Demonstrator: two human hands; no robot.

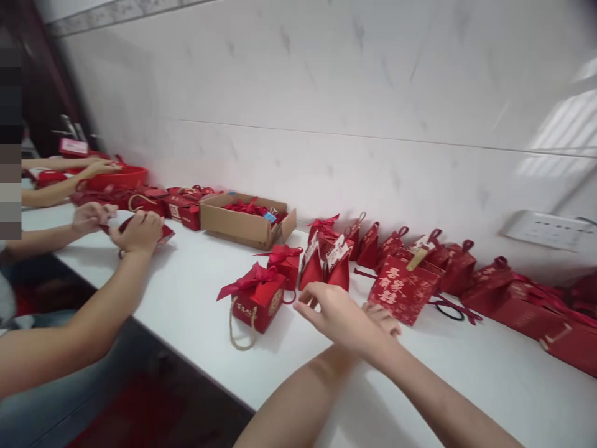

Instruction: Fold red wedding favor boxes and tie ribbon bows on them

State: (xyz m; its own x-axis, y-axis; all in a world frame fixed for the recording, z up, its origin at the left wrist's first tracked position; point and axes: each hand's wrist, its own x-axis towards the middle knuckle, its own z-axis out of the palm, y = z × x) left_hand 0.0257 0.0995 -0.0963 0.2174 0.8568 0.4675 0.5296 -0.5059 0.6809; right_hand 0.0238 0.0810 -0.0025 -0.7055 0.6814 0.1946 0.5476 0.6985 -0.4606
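Observation:
My arms cross over the white table [196,298]. My right hand [332,311] hovers left of centre, thumb and fingers apart with nothing between them, near two red pouches with white cut-out tops [336,267]. Partly hidden behind my right forearm, my left hand [385,320] has loosely bent, separate fingers and nothing visible in them. It is just below a red bag with white characters and a gold strip [396,289]. Left of my hands sits a red box with a bow and rope handle [261,305], with another bowed red box [284,264] behind it.
A row of red bags [459,267] lines the wall, with dark-handled scissors [450,310] before it. An open cardboard box [236,230] holds red ribbons. At left, a person's hands [140,233] hold a red item; another person's hands [100,168] reach by a red basket [135,177].

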